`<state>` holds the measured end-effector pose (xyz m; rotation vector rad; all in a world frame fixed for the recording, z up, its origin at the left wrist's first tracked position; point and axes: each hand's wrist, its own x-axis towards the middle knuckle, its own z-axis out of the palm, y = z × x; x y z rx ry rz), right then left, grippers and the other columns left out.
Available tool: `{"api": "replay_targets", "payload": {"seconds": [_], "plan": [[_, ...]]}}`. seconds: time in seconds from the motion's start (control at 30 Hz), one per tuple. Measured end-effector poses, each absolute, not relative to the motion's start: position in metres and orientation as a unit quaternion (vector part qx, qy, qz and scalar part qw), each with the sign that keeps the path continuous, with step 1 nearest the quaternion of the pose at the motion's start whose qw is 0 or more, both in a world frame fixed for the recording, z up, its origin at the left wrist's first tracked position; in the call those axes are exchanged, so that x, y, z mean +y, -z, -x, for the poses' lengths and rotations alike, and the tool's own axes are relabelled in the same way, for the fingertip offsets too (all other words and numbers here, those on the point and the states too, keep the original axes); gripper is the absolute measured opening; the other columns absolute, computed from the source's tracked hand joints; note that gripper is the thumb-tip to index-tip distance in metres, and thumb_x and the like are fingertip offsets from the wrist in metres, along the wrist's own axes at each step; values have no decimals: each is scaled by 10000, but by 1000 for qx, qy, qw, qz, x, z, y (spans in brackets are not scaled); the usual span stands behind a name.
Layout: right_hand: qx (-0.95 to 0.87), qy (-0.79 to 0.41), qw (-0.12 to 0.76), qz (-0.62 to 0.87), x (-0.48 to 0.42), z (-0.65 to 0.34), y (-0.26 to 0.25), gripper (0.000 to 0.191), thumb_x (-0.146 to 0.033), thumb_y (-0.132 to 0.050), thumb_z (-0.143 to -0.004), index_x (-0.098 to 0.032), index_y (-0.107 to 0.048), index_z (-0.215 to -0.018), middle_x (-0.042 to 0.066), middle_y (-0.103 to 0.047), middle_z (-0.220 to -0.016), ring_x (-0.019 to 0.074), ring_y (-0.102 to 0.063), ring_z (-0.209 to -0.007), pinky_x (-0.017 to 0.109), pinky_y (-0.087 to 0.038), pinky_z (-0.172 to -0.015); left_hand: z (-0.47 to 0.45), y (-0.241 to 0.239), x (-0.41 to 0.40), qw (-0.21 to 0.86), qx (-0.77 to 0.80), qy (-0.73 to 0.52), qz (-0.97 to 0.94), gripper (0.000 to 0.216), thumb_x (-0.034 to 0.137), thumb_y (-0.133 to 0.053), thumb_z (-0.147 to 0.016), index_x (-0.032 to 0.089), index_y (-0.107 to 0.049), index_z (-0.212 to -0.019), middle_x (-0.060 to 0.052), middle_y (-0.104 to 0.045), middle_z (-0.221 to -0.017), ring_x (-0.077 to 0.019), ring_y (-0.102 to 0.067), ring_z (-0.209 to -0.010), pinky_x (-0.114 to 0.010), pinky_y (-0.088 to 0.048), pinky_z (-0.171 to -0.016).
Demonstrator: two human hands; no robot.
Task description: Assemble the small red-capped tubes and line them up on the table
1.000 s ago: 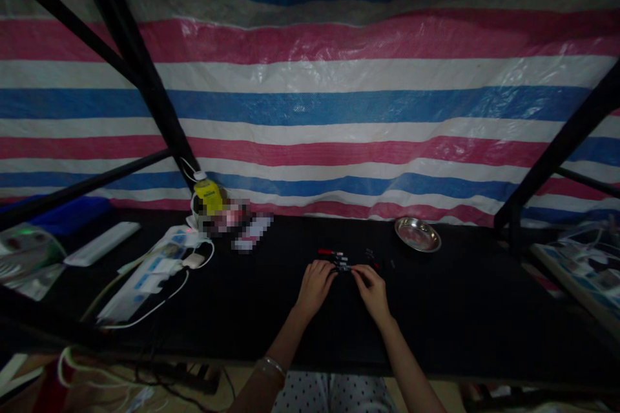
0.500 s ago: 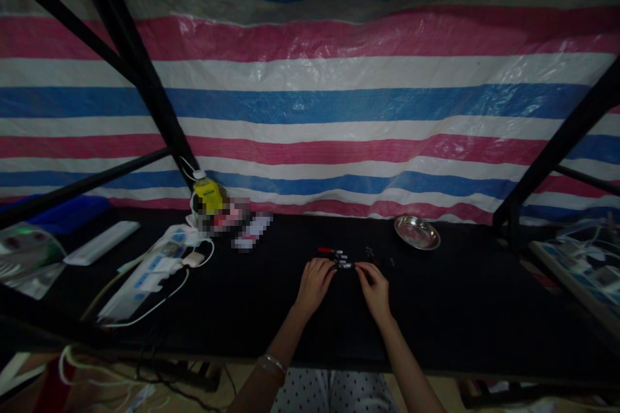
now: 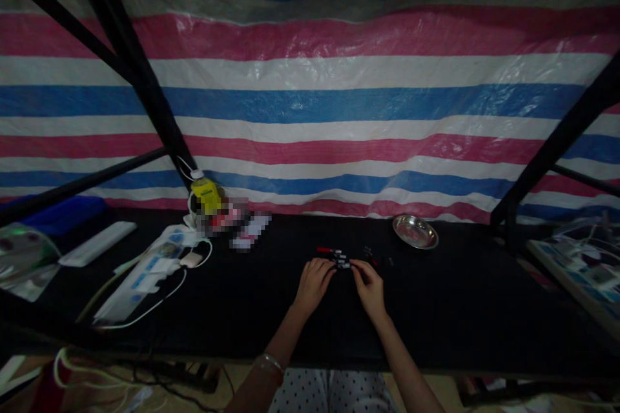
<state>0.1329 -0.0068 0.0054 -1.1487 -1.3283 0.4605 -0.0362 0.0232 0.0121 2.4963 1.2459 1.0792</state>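
A small black marker with a pale printed label (image 3: 343, 266) lies between my hands, low over the black tabletop. My left hand (image 3: 314, 284) pinches its left end. At the other end, the fingertips of my right hand (image 3: 369, 282) are closed together on or against the tip; they hide what exactly they grip. Just beyond, more black markers (image 3: 341, 257) lie side by side, with a red marker (image 3: 329, 250) behind them. Several tiny dark pieces (image 3: 368, 250), perhaps caps, are scattered to the right, too small to make out.
A round metal dish (image 3: 415, 232) stands at the back right. To the left are a power strip (image 3: 140, 277) with cables, a yellow bottle (image 3: 208, 197) and a long white box (image 3: 98, 244). Striped sheeting (image 3: 329, 103) hangs behind; black frame posts (image 3: 155, 110) flank the table.
My right hand has shifted slightly left, closer to my left hand, narrowing the gap at the marker's right end. My left hand stays nearly still. The whole view has drifted slightly.
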Motion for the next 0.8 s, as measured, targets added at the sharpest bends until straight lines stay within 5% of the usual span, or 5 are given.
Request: {"api": "replay_targets", "payload": {"seconds": [0.33,0.8], "plan": [[-565,-288,616,467,13,-110,-24,309,-367,-535,-838,-186,-643,-1065,97,-664,-1050,211,-630,-939,372,-519,-835,39,-12,23,107,431,-402,-801,231,284,-413,-916,221,-566,-1076,-54,-648,-999,-182,-577,-929,-346,-445,-807],[-564,-351,575,478,30,-127,-45,298,-422,-643,-733,-186,-701,-904,53,-695,-814,182,-624,-720,318,-510,-680,41,-12,24,112,450,-456,-760,218,254,-381,-922,204,-579,-999,-45,-644,-931,-175,-570,-893,-345,-446,-821]]}}
